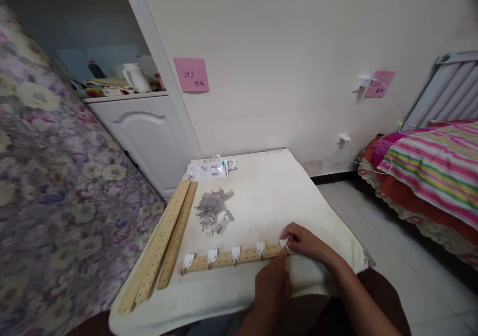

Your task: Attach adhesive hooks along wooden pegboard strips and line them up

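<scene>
A perforated wooden strip (224, 260) lies across the near part of the table, with several white adhesive hooks (236, 254) spaced along it, their metal hooks toward me. At its right end, my right hand (304, 241) is closed in a pinch around a white hook (284, 244). My left hand (273, 279) is closed too, its fingertips at the strip's near edge just below that hook; its grip is partly hidden. Beyond the strip lies a pile of hooks in clear plastic wrappers (212, 209).
More perforated wooden strips (166, 234) lie lengthwise along the left side of the cloth-covered table (261, 196). Flat packages (208, 170) rest at the far left corner. A flowered curtain (74, 191) hangs at left; a bed (433, 167) stands at right.
</scene>
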Available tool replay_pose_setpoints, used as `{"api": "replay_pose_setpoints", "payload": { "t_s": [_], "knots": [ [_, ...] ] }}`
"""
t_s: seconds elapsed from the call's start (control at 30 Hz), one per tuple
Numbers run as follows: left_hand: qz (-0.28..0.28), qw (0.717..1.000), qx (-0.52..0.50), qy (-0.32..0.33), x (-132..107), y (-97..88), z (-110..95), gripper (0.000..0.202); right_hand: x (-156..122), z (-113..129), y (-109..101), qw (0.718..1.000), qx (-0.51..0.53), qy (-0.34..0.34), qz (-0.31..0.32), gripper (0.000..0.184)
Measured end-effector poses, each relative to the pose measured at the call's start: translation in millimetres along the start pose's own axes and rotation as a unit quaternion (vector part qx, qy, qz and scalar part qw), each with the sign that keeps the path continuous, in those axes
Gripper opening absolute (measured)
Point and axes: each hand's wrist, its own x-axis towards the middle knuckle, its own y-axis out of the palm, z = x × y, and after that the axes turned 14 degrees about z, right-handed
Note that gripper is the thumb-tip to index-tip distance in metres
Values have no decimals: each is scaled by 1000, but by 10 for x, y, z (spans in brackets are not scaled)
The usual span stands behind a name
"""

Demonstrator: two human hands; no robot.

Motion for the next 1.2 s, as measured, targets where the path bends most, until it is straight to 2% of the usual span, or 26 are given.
{"api": "replay_pose_setpoints", "payload": {
  "t_s": [0.17, 0.3, 0.43, 0.6, 0.73, 0.83, 0.97, 1.1, 1.2],
  "knots": [
    [-29, 999, -17, 9, 13, 53, 60, 60, -38, 29, -7, 1000, -4, -13, -5, 33],
    [-66, 997, -22, 26, 28, 126, 119, 60, -57, 53, -33, 999, 9, -25, -35, 28],
    [-112, 992, -21, 57, 18, 219, 203, 57, -130, 33, -120, 993, 34, -13, -113, 23],
    [-181, 972, 24, 150, -7, 322, 314, 44, -276, -122, -274, 972, 96, 10, -213, 18],
    [-204, 961, 31, 185, -38, 333, 340, 36, -278, -150, -316, 961, 124, 20, -247, 16],
    [-184, 965, 8, 187, -78, 301, 325, 33, -183, -30, -259, 966, 132, 12, -223, 17],
    [-130, 973, -10, 188, -137, 291, 326, 26, 43, 274, -67, 983, 109, -6, -151, 15],
    [-107, 973, -19, 204, -160, 335, 374, 28, 359, 691, 210, 998, 31, -25, -58, 13],
    [-102, 973, -38, 201, -144, 332, 374, 28, 651, 1002, 429, 998, -45, -49, 3, 15]
  ]
}}
